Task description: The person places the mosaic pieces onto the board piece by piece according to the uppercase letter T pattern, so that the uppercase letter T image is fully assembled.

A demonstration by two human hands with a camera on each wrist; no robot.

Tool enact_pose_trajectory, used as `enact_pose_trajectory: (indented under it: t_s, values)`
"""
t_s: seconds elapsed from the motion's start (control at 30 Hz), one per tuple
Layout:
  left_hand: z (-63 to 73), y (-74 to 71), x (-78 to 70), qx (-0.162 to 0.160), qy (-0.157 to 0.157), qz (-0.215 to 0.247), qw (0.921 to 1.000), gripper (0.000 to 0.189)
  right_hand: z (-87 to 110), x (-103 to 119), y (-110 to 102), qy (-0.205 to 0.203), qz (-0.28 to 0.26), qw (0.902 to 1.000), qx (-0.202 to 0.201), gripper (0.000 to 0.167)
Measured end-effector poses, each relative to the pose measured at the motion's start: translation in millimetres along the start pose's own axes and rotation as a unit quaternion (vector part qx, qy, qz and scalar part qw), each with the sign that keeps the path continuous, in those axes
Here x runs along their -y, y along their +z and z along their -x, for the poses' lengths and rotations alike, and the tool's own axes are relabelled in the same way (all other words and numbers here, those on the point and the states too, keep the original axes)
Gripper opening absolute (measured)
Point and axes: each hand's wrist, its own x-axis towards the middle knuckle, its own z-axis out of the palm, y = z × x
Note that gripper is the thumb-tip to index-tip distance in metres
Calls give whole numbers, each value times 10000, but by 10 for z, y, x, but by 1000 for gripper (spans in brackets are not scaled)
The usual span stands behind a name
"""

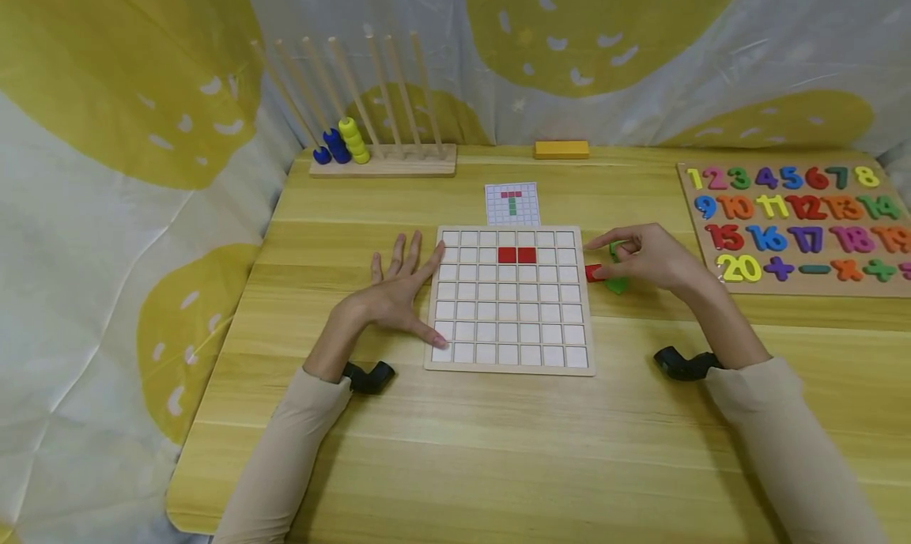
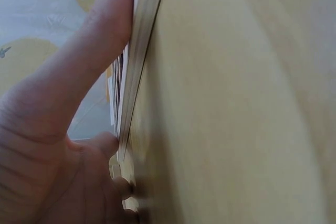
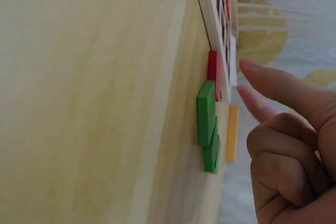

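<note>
A wooden grid board (image 1: 508, 289) with white squares lies flat on the table, two red square tiles (image 1: 516, 255) side by side in its second row. My left hand (image 1: 398, 291) spreads along the board's left side, thumb and index fingertip touching its edge. Beyond the right edge, my right hand (image 1: 651, 258) hovers over loose tiles, index finger and thumb apart with nothing between them, the other fingers curled in. Below it are a red tile (image 3: 212, 66) close against the board and several green tiles (image 3: 206, 114), partly hidden by the hand in the head view.
A small pattern card (image 1: 512, 204) with a red and green T touches the board's top edge. Behind stand a peg rack (image 1: 406, 163) with blue and yellow beads and a yellow-orange block (image 1: 561, 150). A number puzzle board (image 1: 701, 236) lies at the right.
</note>
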Motion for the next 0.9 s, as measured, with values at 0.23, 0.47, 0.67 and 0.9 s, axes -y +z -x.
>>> enact_pose_trajectory:
  t_s: [0.23,0.47,0.67,0.9]
  values:
    - [4,-2,-8,0,-28,-69,10000,151,60,-56,4,3,-51,9998,170,50]
    - [8,-4,10,3,-8,-58,10000,151,73,-52,51,70,-92,9996,257,51]
    - [15,-3,6,26,-12,-52,10000,151,76,-64,93,198,-173,9994,228,51]
    - [4,-7,-1,43,-29,-51,10000,150,69,-74,107,291,-186,9992,175,50]
